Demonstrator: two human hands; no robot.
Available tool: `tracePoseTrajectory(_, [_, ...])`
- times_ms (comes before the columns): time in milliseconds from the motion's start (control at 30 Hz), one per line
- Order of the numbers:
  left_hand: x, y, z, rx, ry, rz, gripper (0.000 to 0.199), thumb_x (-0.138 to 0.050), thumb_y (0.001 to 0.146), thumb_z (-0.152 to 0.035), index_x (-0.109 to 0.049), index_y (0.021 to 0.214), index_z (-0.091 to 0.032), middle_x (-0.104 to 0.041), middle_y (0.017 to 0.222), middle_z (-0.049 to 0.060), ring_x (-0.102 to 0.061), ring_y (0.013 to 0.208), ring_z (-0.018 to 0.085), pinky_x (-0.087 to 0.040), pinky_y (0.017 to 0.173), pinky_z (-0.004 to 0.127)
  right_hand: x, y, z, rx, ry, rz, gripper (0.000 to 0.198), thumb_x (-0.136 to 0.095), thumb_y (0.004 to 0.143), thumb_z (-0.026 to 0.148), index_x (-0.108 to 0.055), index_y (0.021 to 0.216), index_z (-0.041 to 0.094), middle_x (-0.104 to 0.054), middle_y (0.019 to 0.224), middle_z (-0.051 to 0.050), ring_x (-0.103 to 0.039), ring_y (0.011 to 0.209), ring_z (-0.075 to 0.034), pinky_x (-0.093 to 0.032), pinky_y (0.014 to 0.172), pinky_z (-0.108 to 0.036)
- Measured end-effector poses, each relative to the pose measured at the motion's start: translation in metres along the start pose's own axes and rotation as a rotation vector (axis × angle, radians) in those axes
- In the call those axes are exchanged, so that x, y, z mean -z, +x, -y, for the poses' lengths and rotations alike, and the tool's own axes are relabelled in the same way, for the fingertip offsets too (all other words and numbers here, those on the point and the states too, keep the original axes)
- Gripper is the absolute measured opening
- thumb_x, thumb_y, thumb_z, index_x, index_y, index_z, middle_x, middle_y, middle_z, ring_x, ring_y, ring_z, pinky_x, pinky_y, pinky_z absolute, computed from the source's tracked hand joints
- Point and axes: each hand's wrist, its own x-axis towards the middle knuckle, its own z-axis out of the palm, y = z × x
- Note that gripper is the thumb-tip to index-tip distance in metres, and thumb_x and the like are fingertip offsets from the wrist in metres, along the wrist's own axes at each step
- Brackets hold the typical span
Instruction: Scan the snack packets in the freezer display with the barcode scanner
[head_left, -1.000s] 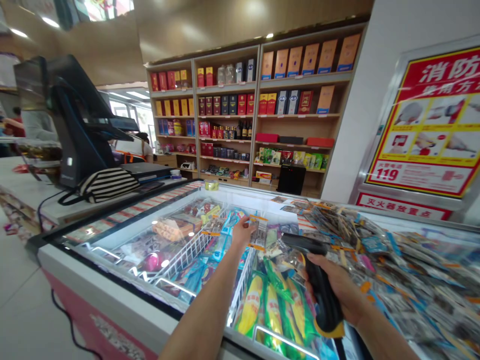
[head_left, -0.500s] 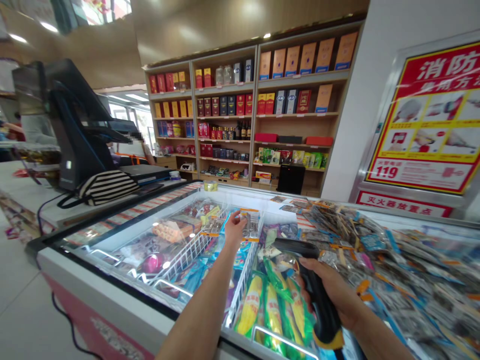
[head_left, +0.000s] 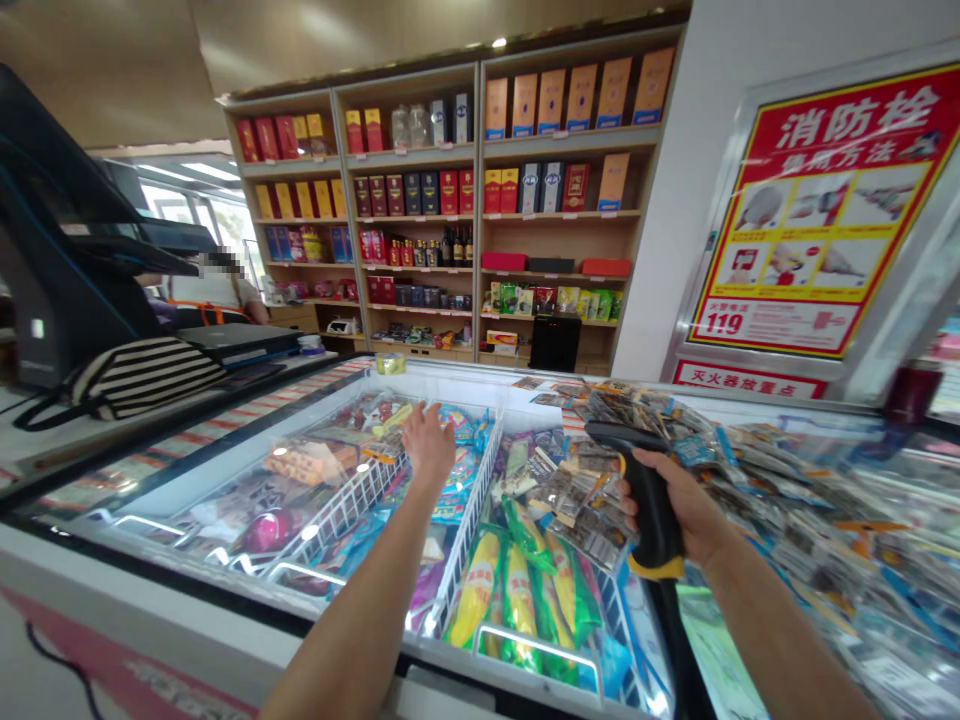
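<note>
My left hand (head_left: 430, 440) is above the glass top of a chest freezer (head_left: 187, 585), fingers apart, holding nothing. Just left of it lies a small dark packet with orange edges (head_left: 385, 446). In my right hand (head_left: 686, 500) is a black and yellow barcode scanner (head_left: 651, 505), its head pointing left and its cable running down toward me. Several small clear packets (head_left: 566, 492) lie on the glass left of the scanner. A large heap of similar packets (head_left: 795, 520) spreads to the right.
Under the glass, white wire baskets (head_left: 472, 500) hold wrapped ices, some corn-shaped in green wrappers (head_left: 517, 590). A tape roll (head_left: 390, 363) sits at the far edge. A striped pouch (head_left: 142, 378) and a dark screen (head_left: 60, 230) stand left. Behind are shelves (head_left: 480, 250) and a person (head_left: 214, 290).
My left hand has let go of a packet and moved left; where that packet went is unclear. The scanner has moved right, uncovering packets on the glass. The view has turned right.
</note>
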Motion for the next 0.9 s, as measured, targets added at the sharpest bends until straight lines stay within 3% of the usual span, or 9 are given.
tracePoseTrajectory(100, [-0.014, -0.034, -0.050, -0.108, -0.228, 0.296, 0.036, -0.058, 0.065, -0.036, -0.057, 0.095, -0.017, -0.056, 0.101, 0.012, -0.047, 0.100, 0.026, -0.033, 0.086, 0.035, 0.010, -0.007, 0.010, 0.015, 0.007, 0.006, 0.016, -0.045, 0.075, 0.033, -0.048, 0.073, 0.017, -0.050, 0.049, 0.003, -0.046, 0.036, -0.009, -0.039, 0.034, -0.020])
tracePoseTrajectory(167, [-0.026, -0.059, -0.076, -0.044, -0.310, 0.477, 0.046, -0.069, 0.049, -0.042, -0.059, 0.087, -0.018, -0.061, 0.086, 0.011, -0.051, 0.092, 0.028, -0.037, 0.079, 0.034, 0.012, -0.008, 0.011, 0.022, 0.008, 0.006, 0.017, -0.045, 0.075, 0.033, -0.048, 0.072, 0.017, -0.050, 0.049, 0.003, -0.046, 0.037, -0.009, -0.039, 0.034, -0.021])
tracePoseTrajectory(233, [-0.035, -0.075, -0.088, -0.042, -0.305, 0.589, 0.051, -0.076, 0.033, -0.037, -0.060, 0.078, -0.019, -0.061, 0.075, 0.008, -0.054, 0.084, 0.027, -0.038, 0.073, 0.032, 0.013, -0.008, 0.011, 0.026, 0.006, -0.011, 0.017, -0.045, 0.075, 0.033, -0.048, 0.070, 0.017, -0.051, 0.049, 0.002, -0.046, 0.037, -0.009, -0.040, 0.034, -0.021])
tracePoseTrajectory(300, [-0.039, -0.077, -0.086, -0.038, -0.291, 0.643, 0.047, -0.077, 0.027, -0.029, -0.059, 0.070, -0.019, -0.060, 0.070, 0.006, -0.055, 0.076, 0.025, -0.039, 0.067, 0.029, 0.012, -0.006, 0.009, 0.033, 0.008, -0.018, 0.016, -0.046, 0.075, 0.032, -0.048, 0.070, 0.016, -0.051, 0.050, 0.002, -0.046, 0.037, -0.009, -0.040, 0.035, -0.021])
tracePoseTrajectory(467, [-0.032, -0.040, -0.043, 0.168, -0.365, 0.569, 0.027, -0.071, 0.042, -0.024, -0.058, 0.065, -0.019, -0.058, 0.061, 0.001, -0.055, 0.065, 0.019, -0.038, 0.060, 0.026, -0.003, -0.006, -0.005, 0.006, -0.002, 0.019, 0.017, -0.048, 0.074, 0.034, -0.050, 0.074, 0.017, -0.051, 0.050, 0.003, -0.046, 0.036, -0.008, -0.040, 0.034, -0.020])
tracePoseTrajectory(633, [-0.027, -0.014, -0.007, 0.337, -0.410, 0.265, 0.043, -0.069, 0.049, -0.036, -0.058, 0.086, -0.016, -0.060, 0.069, 0.005, -0.056, 0.071, 0.020, -0.038, 0.063, 0.027, -0.029, -0.011, -0.031, -0.059, -0.120, 0.082, 0.025, -0.048, 0.073, 0.037, -0.050, 0.063, 0.015, -0.052, 0.046, 0.002, -0.045, 0.034, -0.008, -0.039, 0.033, -0.020])
tracePoseTrajectory(767, [-0.032, -0.011, 0.002, 0.366, -0.400, 0.175, 0.051, -0.066, 0.053, -0.040, -0.054, 0.097, -0.016, -0.060, 0.076, 0.006, -0.056, 0.073, 0.019, -0.039, 0.062, 0.026, -0.046, -0.017, -0.043, -0.103, -0.213, 0.057, 0.025, -0.047, 0.074, 0.037, -0.050, 0.062, 0.015, -0.050, 0.041, 0.002, -0.044, 0.031, -0.008, -0.040, 0.032, -0.020])
tracePoseTrajectory(900, [-0.037, -0.010, 0.001, 0.352, -0.508, 0.183, 0.041, -0.063, 0.058, -0.036, -0.055, 0.094, -0.018, -0.059, 0.069, 0.002, -0.054, 0.062, 0.015, -0.038, 0.056, 0.023, -0.050, -0.017, -0.048, -0.061, -0.233, 0.019, 0.020, -0.049, 0.073, 0.034, -0.051, 0.066, 0.015, -0.051, 0.043, 0.003, -0.045, 0.031, -0.009, -0.040, 0.031, -0.020])
